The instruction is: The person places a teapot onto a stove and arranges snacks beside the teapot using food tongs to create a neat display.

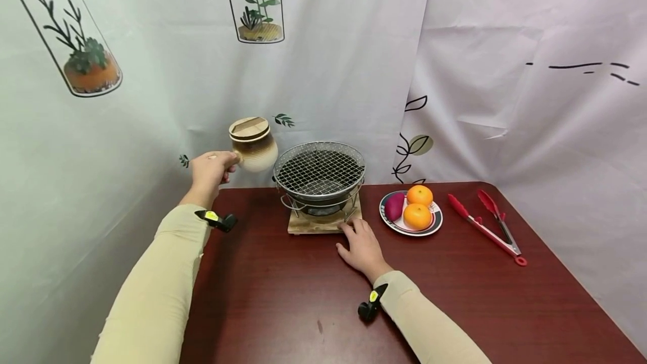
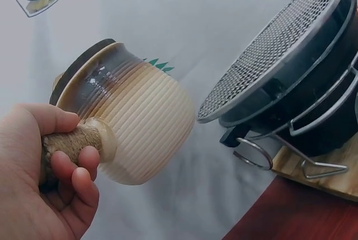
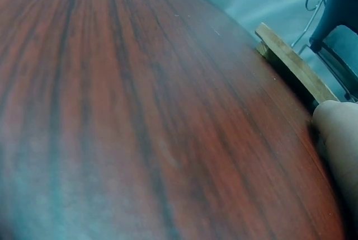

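My left hand point(image 1: 211, 168) grips the twine-wrapped side handle point(image 2: 72, 142) of a brown-and-cream ribbed pot point(image 1: 259, 153) with a wooden lid point(image 1: 249, 126). The pot hangs in the air left of a round tabletop grill point(image 1: 323, 176). In the left wrist view, fingers and thumb curl round the handle, and the ribbed pot body point(image 2: 148, 122) stays apart from the grill's mesh point(image 2: 274, 44). The grill stands on a wooden board point(image 1: 315, 225). With its fingertips at the board's front right corner, my right hand point(image 1: 365, 247) lies low over the table; the right wrist view shows only part of it.
Right of the grill, a plate point(image 1: 415, 233) holds two oranges point(image 1: 417, 217) and a purple oblong item point(image 1: 395, 206). Red-tipped tongs point(image 1: 497, 237) lie spread near the right edge of the dark red table point(image 1: 283, 296). A printed curtain point(image 1: 343, 72) hangs behind.
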A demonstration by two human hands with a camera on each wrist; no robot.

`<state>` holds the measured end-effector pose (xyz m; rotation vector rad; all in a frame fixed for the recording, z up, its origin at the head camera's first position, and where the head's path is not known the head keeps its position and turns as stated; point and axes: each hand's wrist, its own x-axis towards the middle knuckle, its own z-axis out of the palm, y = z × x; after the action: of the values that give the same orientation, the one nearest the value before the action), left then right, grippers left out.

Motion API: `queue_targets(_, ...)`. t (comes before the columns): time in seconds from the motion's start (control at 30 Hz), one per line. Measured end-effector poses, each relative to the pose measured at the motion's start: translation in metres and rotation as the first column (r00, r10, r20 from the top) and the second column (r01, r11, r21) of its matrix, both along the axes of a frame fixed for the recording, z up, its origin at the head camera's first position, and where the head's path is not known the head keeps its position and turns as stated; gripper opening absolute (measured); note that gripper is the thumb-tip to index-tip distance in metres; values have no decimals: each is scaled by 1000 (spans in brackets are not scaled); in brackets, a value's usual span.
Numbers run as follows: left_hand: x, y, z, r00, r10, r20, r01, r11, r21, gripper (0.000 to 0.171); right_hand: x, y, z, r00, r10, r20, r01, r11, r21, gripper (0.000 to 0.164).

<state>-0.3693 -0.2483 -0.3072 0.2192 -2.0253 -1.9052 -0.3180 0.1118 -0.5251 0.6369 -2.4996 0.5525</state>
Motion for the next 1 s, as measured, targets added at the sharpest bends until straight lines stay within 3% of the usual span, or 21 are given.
queue_targets(0.77,-32,49,7,1000,-21,13,21,999,-47,4,-1,1,-3,1000,-23,20,23,1000,10,45)
queue_targets(1.0,-37,67,7,1000,-25,12,26,998,-62,15,0,0,-3,999,-24,32,23,999,32,45)
